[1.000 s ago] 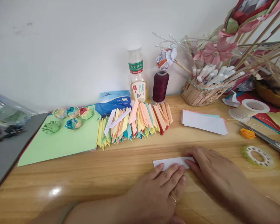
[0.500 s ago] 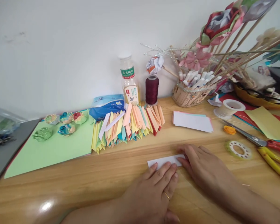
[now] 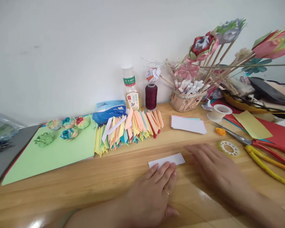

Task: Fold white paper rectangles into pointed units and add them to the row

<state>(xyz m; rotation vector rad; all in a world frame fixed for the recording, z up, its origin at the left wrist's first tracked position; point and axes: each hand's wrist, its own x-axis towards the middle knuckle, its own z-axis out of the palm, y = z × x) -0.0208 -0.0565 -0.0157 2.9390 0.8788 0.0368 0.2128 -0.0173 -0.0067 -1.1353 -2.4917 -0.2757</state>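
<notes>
A narrow white paper strip lies on the wooden table in front of me. My left hand rests flat over its lower edge, fingers stretched out and a ring on one of them. To the right of the strip, apart from it, my right hand is over the table with its fingers extended and somewhat blurred; nothing shows in it. Beyond the hands is a small stack of white and coloured paper slips. A row of folded coloured paper pieces stands farther left.
Paper flowers sit on green sheets at left. Behind are a blue tissue pack, a bottle, a dark red thread spool and a marker basket. At right lie tape, scissors and yellow-handled pliers.
My right hand has let go of the strip's right end and moved away to the right. My left hand stays on the strip. The camera view has shifted to the right and up.
</notes>
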